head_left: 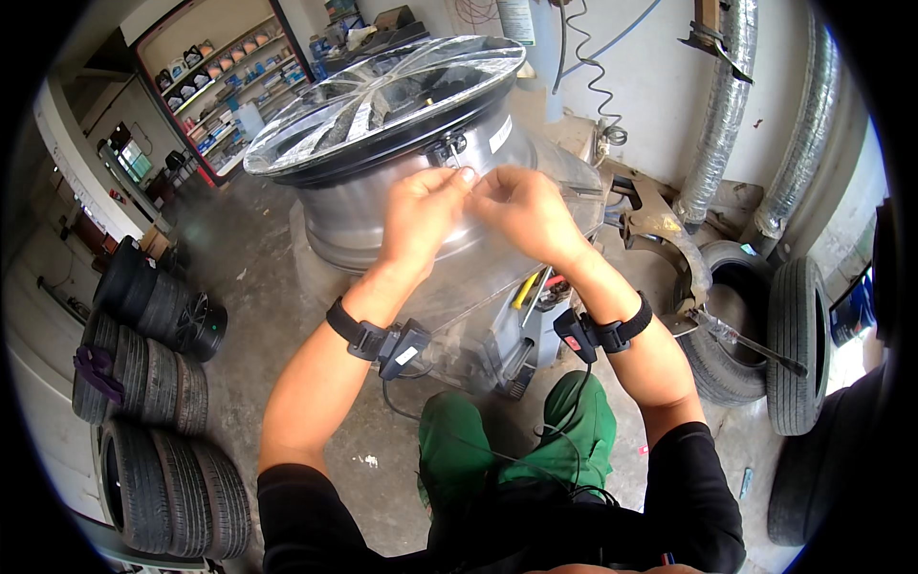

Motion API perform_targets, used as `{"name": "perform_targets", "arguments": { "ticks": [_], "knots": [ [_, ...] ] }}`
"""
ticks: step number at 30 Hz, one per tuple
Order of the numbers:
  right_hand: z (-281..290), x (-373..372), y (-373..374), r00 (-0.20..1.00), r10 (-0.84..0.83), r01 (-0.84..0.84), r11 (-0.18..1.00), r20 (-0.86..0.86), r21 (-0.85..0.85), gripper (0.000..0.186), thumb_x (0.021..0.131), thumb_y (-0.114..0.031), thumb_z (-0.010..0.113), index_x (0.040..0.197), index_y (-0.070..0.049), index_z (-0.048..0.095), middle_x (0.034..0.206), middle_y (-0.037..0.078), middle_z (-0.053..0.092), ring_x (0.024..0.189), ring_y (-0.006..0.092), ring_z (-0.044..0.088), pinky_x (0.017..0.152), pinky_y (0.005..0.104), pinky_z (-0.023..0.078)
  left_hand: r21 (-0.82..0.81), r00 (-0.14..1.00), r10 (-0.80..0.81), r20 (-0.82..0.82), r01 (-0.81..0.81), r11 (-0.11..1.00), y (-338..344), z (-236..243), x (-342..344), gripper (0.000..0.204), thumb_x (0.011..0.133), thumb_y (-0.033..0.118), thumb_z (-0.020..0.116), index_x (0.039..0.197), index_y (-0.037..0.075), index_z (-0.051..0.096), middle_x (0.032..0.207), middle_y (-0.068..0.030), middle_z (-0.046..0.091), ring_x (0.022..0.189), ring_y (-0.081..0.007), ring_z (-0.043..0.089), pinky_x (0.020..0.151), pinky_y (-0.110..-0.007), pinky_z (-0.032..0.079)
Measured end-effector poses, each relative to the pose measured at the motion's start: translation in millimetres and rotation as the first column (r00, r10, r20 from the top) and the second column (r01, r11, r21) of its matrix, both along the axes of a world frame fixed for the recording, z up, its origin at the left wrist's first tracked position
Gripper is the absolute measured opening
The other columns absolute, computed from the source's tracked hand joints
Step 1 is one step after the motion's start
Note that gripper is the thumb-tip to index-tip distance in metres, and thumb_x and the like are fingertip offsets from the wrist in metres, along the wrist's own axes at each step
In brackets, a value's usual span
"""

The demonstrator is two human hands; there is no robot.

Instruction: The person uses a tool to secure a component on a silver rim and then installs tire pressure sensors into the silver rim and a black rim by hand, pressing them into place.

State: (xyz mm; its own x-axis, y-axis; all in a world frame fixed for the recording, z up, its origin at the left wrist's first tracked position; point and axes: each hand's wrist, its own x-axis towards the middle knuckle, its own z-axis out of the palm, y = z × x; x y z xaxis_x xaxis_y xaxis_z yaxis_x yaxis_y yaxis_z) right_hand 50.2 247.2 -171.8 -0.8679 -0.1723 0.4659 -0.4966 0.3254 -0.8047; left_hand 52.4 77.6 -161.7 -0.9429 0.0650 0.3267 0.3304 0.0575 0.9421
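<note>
A large silver alloy wheel rim [330, 215] without a tyre lies on its side on a tyre machine's table, its spoked face [382, 91] tilted up. In front of its barrel, my left hand [421, 210] and my right hand [526, 206] meet with fingertips pinched together. Whatever they hold between them is too small and too covered to make out. Just above the fingertips, a small black part [446, 148], perhaps a valve sensor, sits against the barrel under the rim's edge. A white label [500, 134] is stuck on the barrel to its right.
Below the machine table are a yellow-handled tool [524, 291] and other tools. The bead-breaker arm [669, 239] stands to the right, beside loose tyres [798, 344]. Rows of tyres [177, 488] line the left. Cables run from my wrist-worn devices [402, 349].
</note>
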Motion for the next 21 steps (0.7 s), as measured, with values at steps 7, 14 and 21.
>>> {"name": "perform_targets", "arguments": {
  "ticks": [7,14,21],
  "knots": [
    [-0.8,-1.4,-0.4,0.994,0.037,-0.037,0.999,0.099,0.0,0.032,0.086,-0.031,0.081,0.092,0.0,0.078,0.069,0.014,0.069,0.068,0.0225,0.069,0.069,0.0383,0.054,0.008,0.999,-0.025,0.044,0.025,1.0,-3.5,4.0,1.6,0.025,0.101,0.024,0.07,0.109,0.002,0.076,0.062,0.0068,0.051,0.053,-0.0018,0.04,0.047,-0.019,0.028],
    [3.4,2.8,-2.5,0.991,-0.091,0.092,0.996,0.097,-0.005,0.034,0.081,-0.031,0.086,0.082,0.0,0.074,0.069,0.012,0.07,0.067,0.0208,0.068,0.068,0.0377,0.054,-0.059,0.999,-0.029,0.023,0.03,0.998,-6.3,2.2,2.6,0.028,0.1,0.027,0.071,0.109,0.001,0.076,0.062,0.0069,0.051,0.051,-0.002,0.039,0.046,-0.019,0.028],
    [-11.2,-10.3,-6.0,0.994,-0.075,0.085,0.988,0.081,-0.133,0.035,0.081,-0.031,0.087,0.079,-0.001,0.069,0.068,0.007,0.068,0.065,0.0145,0.063,0.064,0.034,0.052,-0.177,0.97,0.07,-0.231,-0.113,0.978,-10.8,-9.4,5.0,0.028,0.096,0.021,0.076,0.113,0.0,0.071,0.068,0.0035,0.058,0.053,-0.0041,0.049,0.049,-0.021,0.038]
  ]
}}
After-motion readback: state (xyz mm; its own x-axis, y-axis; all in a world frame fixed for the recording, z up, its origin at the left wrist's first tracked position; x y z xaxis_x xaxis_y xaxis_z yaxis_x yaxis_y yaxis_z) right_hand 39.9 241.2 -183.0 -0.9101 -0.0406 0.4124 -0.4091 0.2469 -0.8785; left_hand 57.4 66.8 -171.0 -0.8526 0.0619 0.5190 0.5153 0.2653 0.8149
